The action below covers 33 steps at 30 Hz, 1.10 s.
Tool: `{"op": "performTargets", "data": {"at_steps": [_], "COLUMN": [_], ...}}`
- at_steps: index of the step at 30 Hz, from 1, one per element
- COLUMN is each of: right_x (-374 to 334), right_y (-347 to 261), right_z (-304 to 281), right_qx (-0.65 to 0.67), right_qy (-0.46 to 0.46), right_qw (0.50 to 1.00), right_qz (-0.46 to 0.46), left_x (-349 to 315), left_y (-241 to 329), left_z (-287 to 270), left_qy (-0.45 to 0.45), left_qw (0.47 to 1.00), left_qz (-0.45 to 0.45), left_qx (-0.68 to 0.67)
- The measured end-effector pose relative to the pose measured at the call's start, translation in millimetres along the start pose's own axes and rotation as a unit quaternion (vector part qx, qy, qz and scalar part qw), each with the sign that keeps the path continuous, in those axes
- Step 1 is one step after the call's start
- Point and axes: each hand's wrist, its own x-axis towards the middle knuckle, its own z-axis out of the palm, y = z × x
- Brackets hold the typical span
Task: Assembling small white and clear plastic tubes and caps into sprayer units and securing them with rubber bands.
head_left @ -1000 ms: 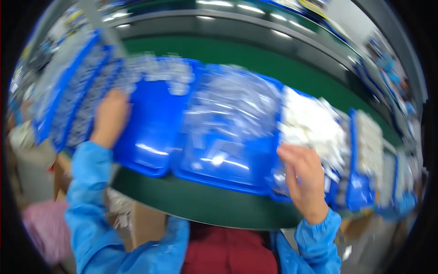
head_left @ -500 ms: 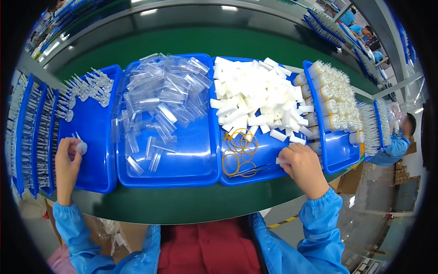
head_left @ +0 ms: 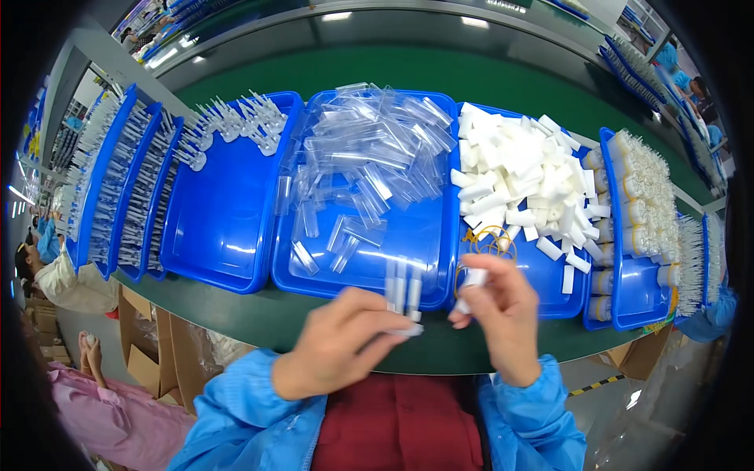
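Note:
My left hand [head_left: 342, 341] pinches the base of a white plastic piece with upright prongs [head_left: 402, 292] over the front edge of the table. Its prongs are blurred. Close by on the right, my right hand [head_left: 503, 318] has a short white foam piece [head_left: 473, 280] between thumb and fingers. The two held pieces are apart. Behind the hands, a blue tray [head_left: 298, 267] contains a pile of clear plastic sleeves [head_left: 369, 153]. White foam pieces [head_left: 518, 169] are heaped in the tray to its right. Yellow rubber bands [head_left: 488, 234] there are partly hidden by my right hand.
A blue tray [head_left: 216, 228] on the left has pronged white pieces [head_left: 239, 124] at its back. Filled trays [head_left: 129, 204] stand tilted beyond it. Banded bundles [head_left: 644, 188] fill much of the right tray [head_left: 640, 302]. A person in pink [head_left: 110, 408] is at lower left.
My left hand has carried the pronged piece from the left tray to the middle. My right hand has brought the foam piece leftward toward it. The view has shifted left.

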Motion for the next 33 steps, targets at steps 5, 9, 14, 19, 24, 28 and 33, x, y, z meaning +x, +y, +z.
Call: {"op": "performTargets", "data": {"at_steps": [5, 9, 14, 19, 24, 28, 33], "right_x": [-5, -6, 1, -2, -9, -15, -21], "right_y": [-6, -11, -2, 8, 2, 19, 18], "right_z": [4, -10, -18, -15, -15, -10, -9], "right_qx": [0.023, 0.040, 0.098, 0.025, -0.038, -0.136, -0.084], "right_qy": [-0.035, -0.032, 0.058, 0.056, 0.050, 0.061, -0.025], "right_qw": [0.999, 0.997, 0.993, 0.998, 0.997, 0.975, 0.988], "right_qz": [0.031, 0.049, 0.041, -0.005, -0.039, -0.162, -0.125], "left_x": [-3, -4, -8, -3, -6, -6, -5], "left_y": [2, 3, 7, 7, 3, 3, 0], "left_z": [26, 27, 25, 28, 28, 29, 28], "left_qy": [0.000, -0.038, -0.088, -0.109, -0.090, -0.083, -0.025], "left_qw": [0.998, 0.998, 0.994, 0.991, 0.990, 0.992, 0.996], "left_qz": [-0.043, -0.033, 0.025, 0.039, 0.009, 0.023, 0.033], "left_qx": [-0.037, -0.045, -0.059, -0.067, -0.105, -0.088, -0.084]}}
